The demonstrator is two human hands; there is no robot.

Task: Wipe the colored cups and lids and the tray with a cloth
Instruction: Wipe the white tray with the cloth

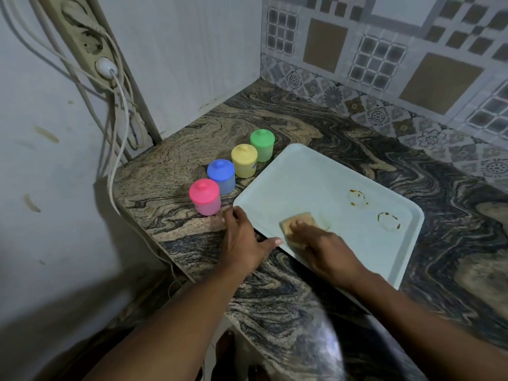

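Note:
A pale tray [308,177] lies on the marbled counter, with two brown ring stains at its right side. My right hand [323,250] presses a folded tan cloth [298,222] flat onto the tray near its front-left part; the hand is blurred. My left hand [243,239] rests on the tray's near-left corner, thumb along the rim. Left of the tray stand a pink lidded cup [205,196], a blue one [222,176], a yellow one [244,160] and a green one [262,144], in a diagonal row, all with lids on.
The counter [357,133] ends in an edge just left of the cups. A power strip [90,42] with hanging white cables is fixed to the left wall. Patterned tiles cover the back wall on the right.

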